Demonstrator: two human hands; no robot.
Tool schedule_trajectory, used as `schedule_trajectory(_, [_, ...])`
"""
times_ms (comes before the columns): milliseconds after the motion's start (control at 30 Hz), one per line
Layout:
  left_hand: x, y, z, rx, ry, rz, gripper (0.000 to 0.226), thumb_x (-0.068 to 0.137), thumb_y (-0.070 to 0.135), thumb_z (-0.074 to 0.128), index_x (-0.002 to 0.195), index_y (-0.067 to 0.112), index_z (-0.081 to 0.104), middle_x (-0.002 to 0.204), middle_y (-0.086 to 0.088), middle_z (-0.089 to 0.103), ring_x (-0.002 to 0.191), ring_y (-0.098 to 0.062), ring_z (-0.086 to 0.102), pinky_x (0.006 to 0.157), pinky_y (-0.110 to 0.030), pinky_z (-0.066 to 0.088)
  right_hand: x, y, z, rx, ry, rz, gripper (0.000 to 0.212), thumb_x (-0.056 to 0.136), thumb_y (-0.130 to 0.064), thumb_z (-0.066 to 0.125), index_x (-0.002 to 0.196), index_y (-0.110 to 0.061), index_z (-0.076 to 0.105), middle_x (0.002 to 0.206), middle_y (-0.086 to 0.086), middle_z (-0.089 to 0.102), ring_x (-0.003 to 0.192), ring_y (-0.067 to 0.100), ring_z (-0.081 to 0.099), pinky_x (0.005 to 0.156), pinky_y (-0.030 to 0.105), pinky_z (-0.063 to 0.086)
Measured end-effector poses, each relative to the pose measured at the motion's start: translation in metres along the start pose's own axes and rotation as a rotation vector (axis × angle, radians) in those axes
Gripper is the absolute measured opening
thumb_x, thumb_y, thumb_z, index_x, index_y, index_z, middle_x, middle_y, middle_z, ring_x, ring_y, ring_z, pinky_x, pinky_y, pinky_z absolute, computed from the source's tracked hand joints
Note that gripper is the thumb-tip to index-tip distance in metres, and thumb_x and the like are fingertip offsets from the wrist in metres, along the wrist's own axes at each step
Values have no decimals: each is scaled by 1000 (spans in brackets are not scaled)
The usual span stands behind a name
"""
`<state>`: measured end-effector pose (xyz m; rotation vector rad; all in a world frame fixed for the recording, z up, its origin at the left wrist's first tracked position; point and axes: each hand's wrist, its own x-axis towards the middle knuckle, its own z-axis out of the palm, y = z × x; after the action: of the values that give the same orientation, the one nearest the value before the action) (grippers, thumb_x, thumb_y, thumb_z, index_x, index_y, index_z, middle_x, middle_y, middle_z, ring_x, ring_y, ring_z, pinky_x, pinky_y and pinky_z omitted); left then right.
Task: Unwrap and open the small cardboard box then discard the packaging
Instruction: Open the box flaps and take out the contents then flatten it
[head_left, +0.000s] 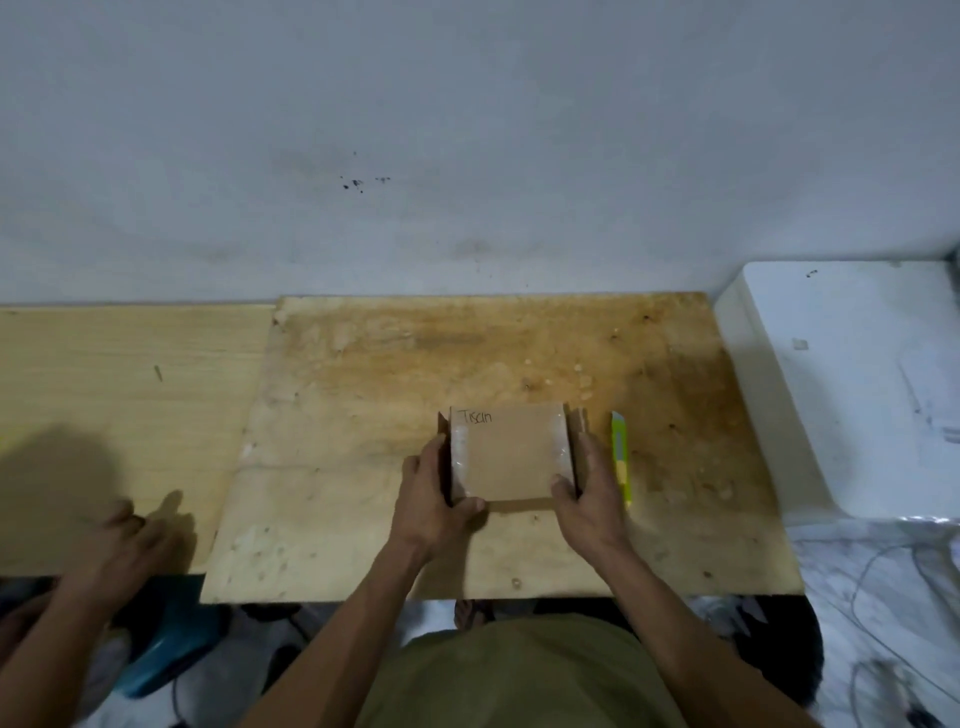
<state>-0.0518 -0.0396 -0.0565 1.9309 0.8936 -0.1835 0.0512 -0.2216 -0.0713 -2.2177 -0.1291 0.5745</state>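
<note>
A small brown cardboard box (508, 452) with handwriting on its top and clear tape along both side edges sits on the plywood board (363, 395). My left hand (434, 499) grips its left side, thumb on the near left corner. My right hand (589, 493) grips its right side, thumb on the near right corner. Side flaps stick out a little at the far corners. A yellow-green utility knife (621, 457) lies on the board just right of my right hand.
Another person's hand (130, 540) rests on the lighter wooden board (104, 374) at the left. A white foam box (857, 384) stands at the right. Cables lie on the marbled floor (883, 597) at lower right. A grey wall rises behind.
</note>
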Motion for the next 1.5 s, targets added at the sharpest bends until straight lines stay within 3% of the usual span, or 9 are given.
schedule_trajectory(267, [12, -11, -8, 310, -58, -14, 100, 52, 73, 71, 136, 25, 49, 140, -6, 47, 131, -26, 36, 100, -40, 45, -4, 9, -10, -114, 6, 27, 32, 95, -35, 55, 116, -11, 59, 107, 1, 51, 110, 26, 52, 81, 25, 36])
schedule_trajectory(433, [16, -17, -14, 367, -60, -5, 97, 50, 80, 63, 130, 26, 54, 138, -10, 53, 136, -31, 32, 103, -43, 38, -2, 13, -11, -314, 17, 126, 60, 92, -60, 42, 132, -16, 51, 156, 11, 21, 140, 32, 20, 112, 46, 30])
schedule_trajectory(567, [20, -22, -14, 518, -17, 60, 91, 54, 88, 52, 123, 28, 58, 133, -12, 55, 138, -34, 24, 103, -40, 25, -6, 4, -8, -502, 109, -62, 49, 93, -57, 37, 115, -21, 60, 142, 5, 38, 129, 31, 28, 103, 49, 32])
schedule_trajectory(767, [12, -3, -8, 520, 145, 101, 43, 78, 57, 70, 105, 23, 72, 125, -5, 43, 117, -27, 31, 92, -34, 41, -4, -2, -1, -492, 4, -12, 41, 86, -57, 50, 108, -25, 62, 136, 0, 36, 125, 28, 25, 101, 48, 31])
schedule_trajectory(967, [13, 4, -2, 446, 151, 28, 37, 78, 51, 73, 95, 18, 72, 117, -4, 45, 112, -25, 34, 90, -34, 42, 0, -5, -7, -434, -50, 68, 45, 78, -41, 70, 119, -24, 60, 153, 2, 21, 138, 31, 15, 108, 51, 30])
schedule_trajectory(1167, [14, 12, 5, 225, 132, -101, 31, 71, 35, 83, 60, 20, 58, 100, -18, 58, 94, -26, 53, 70, -27, 45, -7, -17, 1, -634, 52, 12, 35, 79, -38, 67, 108, -20, 58, 127, 5, 37, 122, 28, 30, 99, 43, 34])
schedule_trajectory(1267, [10, 18, 3, 94, 178, -124, 27, 66, 24, 85, 76, 15, 62, 92, -12, 63, 80, -26, 63, 64, -33, 53, -1, -17, 1, -505, 7, 30, 34, 78, -31, 68, 109, -19, 60, 118, 5, 51, 118, 29, 44, 97, 42, 42])
schedule_trajectory(1367, [3, 23, -1, 19, 175, -112, 35, 71, 21, 83, 91, 12, 56, 87, 1, 61, 76, -15, 57, 60, -27, 45, 1, -19, -6, -224, -47, 49, 31, 75, -24, 73, 103, -22, 59, 95, -3, 67, 90, 19, 65, 73, 37, 57])
schedule_trajectory(1500, [-1, 31, -7, 2, 207, -72, 38, 74, 29, 82, 93, 12, 54, 87, 4, 61, 78, -14, 58, 59, -27, 46, -1, -27, -17, 4, -59, 64, 43, 75, -18, 80, 103, -24, 48, 88, -10, 63, 81, 10, 63, 69, 29, 54])
